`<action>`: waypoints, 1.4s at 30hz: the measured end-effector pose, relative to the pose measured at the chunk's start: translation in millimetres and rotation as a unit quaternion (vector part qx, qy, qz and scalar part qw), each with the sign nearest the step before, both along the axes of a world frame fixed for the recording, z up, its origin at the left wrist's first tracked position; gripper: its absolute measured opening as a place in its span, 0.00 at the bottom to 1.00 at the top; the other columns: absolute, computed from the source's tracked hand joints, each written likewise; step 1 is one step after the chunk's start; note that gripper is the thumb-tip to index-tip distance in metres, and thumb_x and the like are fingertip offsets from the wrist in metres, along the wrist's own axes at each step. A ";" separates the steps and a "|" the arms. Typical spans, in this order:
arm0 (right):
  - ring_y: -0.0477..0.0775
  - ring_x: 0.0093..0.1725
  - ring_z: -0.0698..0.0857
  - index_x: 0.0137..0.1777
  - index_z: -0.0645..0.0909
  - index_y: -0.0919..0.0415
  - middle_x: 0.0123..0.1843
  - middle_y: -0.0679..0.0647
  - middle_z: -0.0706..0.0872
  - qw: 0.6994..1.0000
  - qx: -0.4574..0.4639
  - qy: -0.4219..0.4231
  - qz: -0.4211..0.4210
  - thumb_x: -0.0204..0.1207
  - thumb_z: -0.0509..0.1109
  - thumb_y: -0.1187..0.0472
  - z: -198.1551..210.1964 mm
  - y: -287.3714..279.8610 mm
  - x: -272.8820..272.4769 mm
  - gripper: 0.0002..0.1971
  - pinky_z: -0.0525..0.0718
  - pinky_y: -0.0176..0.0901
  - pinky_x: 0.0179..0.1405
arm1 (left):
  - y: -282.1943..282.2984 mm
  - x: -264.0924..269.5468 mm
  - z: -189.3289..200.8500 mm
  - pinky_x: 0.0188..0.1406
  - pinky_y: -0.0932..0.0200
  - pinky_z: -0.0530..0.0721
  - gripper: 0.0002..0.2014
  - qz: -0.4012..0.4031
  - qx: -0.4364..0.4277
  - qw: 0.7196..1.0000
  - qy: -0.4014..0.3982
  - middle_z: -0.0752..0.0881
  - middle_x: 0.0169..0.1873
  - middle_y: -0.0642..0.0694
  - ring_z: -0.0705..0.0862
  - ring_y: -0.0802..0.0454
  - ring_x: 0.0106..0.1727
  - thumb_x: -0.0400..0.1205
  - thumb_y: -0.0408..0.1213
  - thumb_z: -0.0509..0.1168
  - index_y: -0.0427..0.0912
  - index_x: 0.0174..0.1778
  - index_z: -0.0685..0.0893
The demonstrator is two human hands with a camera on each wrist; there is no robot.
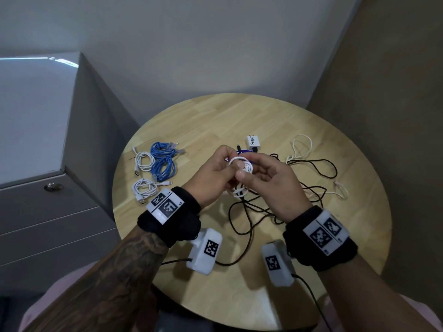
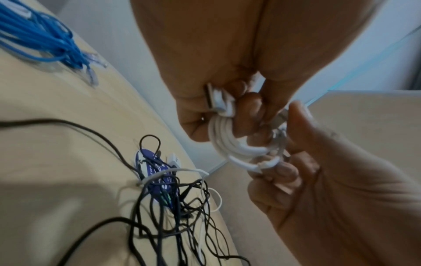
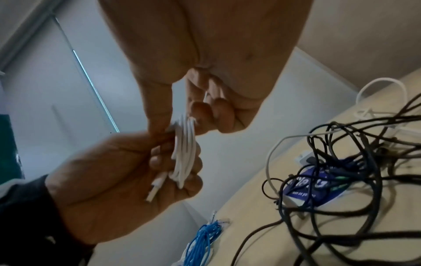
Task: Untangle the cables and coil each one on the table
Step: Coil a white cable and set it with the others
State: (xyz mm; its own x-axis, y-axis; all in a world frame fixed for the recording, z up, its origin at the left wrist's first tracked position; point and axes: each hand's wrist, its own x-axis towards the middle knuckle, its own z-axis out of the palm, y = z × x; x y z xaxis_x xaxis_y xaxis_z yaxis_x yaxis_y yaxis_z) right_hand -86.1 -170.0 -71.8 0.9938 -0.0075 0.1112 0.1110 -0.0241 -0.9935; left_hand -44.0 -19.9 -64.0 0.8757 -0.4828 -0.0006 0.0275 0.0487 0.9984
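Observation:
Both hands hold a small coil of white cable (image 1: pixel 239 164) (image 2: pixel 230 144) (image 3: pixel 184 153) above the middle of the round wooden table (image 1: pixel 311 248). My left hand (image 1: pixel 217 173) (image 3: pixel 136 171) grips the coil's loops, with a white plug lying across its palm. My right hand (image 1: pixel 261 173) (image 2: pixel 296 162) pinches the coil's other side between thumb and fingertips. Under the hands lies a tangle of black cables (image 1: pixel 259 207) (image 2: pixel 173 207) (image 3: pixel 353 162) mixed with a thin white cable. Two blue coils (image 1: pixel 163 161) and two white coils (image 1: pixel 145 174) lie at the table's left.
A white charger block (image 1: pixel 253 143) and a blue-and-white card (image 2: pixel 157 172) (image 3: pixel 318 185) sit just beyond the hands. A cream cable (image 1: pixel 300 147) loops at the right. A grey drawer cabinet (image 1: pixel 48 164) stands left of the table, walls behind.

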 end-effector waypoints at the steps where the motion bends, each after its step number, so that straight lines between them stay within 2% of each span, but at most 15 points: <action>1: 0.50 0.47 0.91 0.60 0.86 0.59 0.50 0.57 0.93 1.000 0.006 -0.010 -0.028 0.75 0.78 0.63 0.6 2.0 1.0 0.13 0.88 0.42 0.51 | -1.1 0.6 0.0 0.23 0.67 0.68 0.06 -0.001 -0.020 1.000 0.015 0.76 0.22 0.53 0.70 0.58 0.23 0.86 0.31 0.58 0.42 0.45 0.70; 4: 0.52 0.41 0.91 0.54 0.87 0.61 0.42 0.58 0.93 0.997 -0.004 -0.028 -0.076 0.78 0.77 0.62 1.9 2.6 3.6 0.07 0.89 0.46 0.48 | -3.2 -1.6 1.1 0.26 0.65 0.69 0.01 0.008 -0.040 0.999 0.035 0.75 0.26 0.46 0.71 0.55 0.26 0.84 0.32 0.58 0.40 0.47 0.71; 6: 0.54 0.38 0.90 0.52 0.86 0.61 0.38 0.58 0.92 0.996 -0.022 -0.034 -0.084 0.79 0.77 0.63 0.6 2.3 3.9 0.04 0.88 0.54 0.46 | -6.0 -5.9 -0.3 0.25 0.68 0.70 0.05 0.024 -0.003 1.000 -0.009 0.75 0.27 0.46 0.72 0.57 0.26 0.88 0.28 0.52 0.39 0.49 0.70; 9: 0.57 0.35 0.88 0.51 0.85 0.62 0.35 0.60 0.90 0.994 -0.036 -0.048 -0.090 0.81 0.75 0.63 -0.8 2.6 4.7 0.04 0.87 0.62 0.43 | -8.9 -9.2 -5.7 0.30 0.61 0.73 0.05 0.037 0.024 0.996 -0.074 0.77 0.28 0.49 0.73 0.55 0.29 0.90 0.32 0.51 0.41 0.50 0.70; 11: 0.55 0.32 0.88 0.52 0.82 0.62 0.33 0.58 0.89 0.994 -0.032 -0.052 -0.087 0.82 0.73 0.64 -1.1 1.7 5.9 0.04 0.86 0.55 0.39 | -10.2 -10.9 -8.4 0.32 0.56 0.74 0.04 0.048 0.050 0.991 -0.116 0.78 0.29 0.50 0.74 0.55 0.31 0.89 0.36 0.51 0.43 0.52 0.71; 14: 0.51 0.32 0.87 0.52 0.77 0.62 0.34 0.55 0.89 0.995 -0.018 -0.039 -0.085 0.82 0.73 0.66 0.0 -1.6 6.3 0.06 0.86 0.41 0.35 | -13.6 -16.3 -11.2 0.35 0.51 0.78 0.04 0.068 0.099 0.972 -0.201 0.79 0.32 0.51 0.76 0.56 0.32 0.89 0.35 0.51 0.45 0.57 0.69; 16: 0.54 0.33 0.87 0.52 0.76 0.62 0.36 0.56 0.89 0.997 -0.005 -0.033 -0.065 0.82 0.73 0.68 2.0 -4.1 6.4 0.07 0.87 0.46 0.36 | -15.1 -17.4 -11.4 0.34 0.50 0.79 0.04 0.084 0.094 0.968 -0.216 0.79 0.31 0.51 0.77 0.55 0.31 0.89 0.36 0.51 0.48 0.55 0.69; 20: 0.59 0.37 0.87 0.53 0.76 0.63 0.38 0.62 0.88 0.998 -0.036 -0.037 -0.043 0.82 0.73 0.67 3.7 -7.3 8.1 0.07 0.87 0.66 0.45 | -13.7 -12.5 -9.6 0.33 0.48 0.78 0.03 0.084 0.070 0.978 -0.179 0.80 0.30 0.50 0.77 0.54 0.30 0.86 0.40 0.51 0.49 0.53 0.69; 23: 0.59 0.37 0.88 0.54 0.77 0.63 0.40 0.64 0.89 0.996 -0.063 -0.045 -0.052 0.83 0.73 0.65 1.5 -6.5 7.8 0.07 0.86 0.68 0.46 | -11.6 -13.3 -11.4 0.36 0.43 0.82 0.04 0.077 0.108 0.966 -0.222 0.82 0.32 0.50 0.79 0.52 0.31 0.88 0.39 0.51 0.49 0.55 0.69; 27: 0.55 0.37 0.88 0.53 0.80 0.63 0.40 0.62 0.91 0.993 -0.081 -0.040 -0.072 0.84 0.71 0.66 -2.1 -5.3 7.6 0.03 0.87 0.66 0.46 | -14.3 -17.3 -15.7 0.35 0.42 0.83 0.07 0.101 0.174 0.935 -0.292 0.82 0.34 0.52 0.83 0.49 0.33 0.87 0.42 0.50 0.49 0.59 0.67; 29: 0.58 0.37 0.89 0.53 0.80 0.61 0.39 0.59 0.91 0.991 -0.098 -0.043 -0.082 0.84 0.71 0.64 -4.8 -5.8 8.1 0.02 0.88 0.68 0.46 | -16.2 -17.2 -17.2 0.34 0.43 0.83 0.08 0.112 0.183 0.929 -0.302 0.82 0.33 0.53 0.83 0.49 0.33 0.87 0.42 0.50 0.48 0.60 0.67; 32: 0.63 0.36 0.89 0.52 0.81 0.57 0.36 0.56 0.91 0.984 -0.124 -0.078 -0.100 0.84 0.72 0.59 -6.5 -5.2 7.0 0.03 0.87 0.67 0.41 | -17.4 -18.2 -15.6 0.34 0.45 0.84 0.06 0.114 0.161 0.935 -0.294 0.81 0.32 0.54 0.81 0.54 0.31 0.89 0.38 0.52 0.50 0.60 0.68; 35: 0.64 0.32 0.89 0.48 0.80 0.56 0.32 0.55 0.90 0.978 -0.116 -0.104 -0.138 0.82 0.75 0.55 -4.7 -4.1 6.3 0.08 0.88 0.65 0.35 | -20.9 -18.7 -13.0 0.35 0.48 0.82 0.06 0.113 0.061 0.965 -0.227 0.80 0.31 0.55 0.80 0.54 0.32 0.88 0.38 0.53 0.48 0.61 0.69; 38: 0.63 0.30 0.88 0.46 0.78 0.56 0.30 0.57 0.88 0.974 -0.118 -0.097 -0.166 0.80 0.76 0.52 -6.5 -4.3 8.1 0.11 0.87 0.60 0.31 | -22.9 -15.5 -12.8 0.35 0.63 0.78 0.07 0.081 0.008 0.987 -0.138 0.81 0.34 0.49 0.79 0.59 0.33 0.89 0.33 0.54 0.39 0.62 0.70; 42: 0.62 0.36 0.88 0.47 0.80 0.57 0.36 0.55 0.88 0.977 -0.112 -0.106 -0.147 0.83 0.73 0.53 -11.6 -1.5 6.7 0.09 0.87 0.58 0.36 | -21.5 -10.7 -13.6 0.30 0.68 0.75 0.02 0.078 -0.016 0.993 -0.084 0.81 0.31 0.53 0.78 0.63 0.29 0.89 0.32 0.56 0.42 0.52 0.72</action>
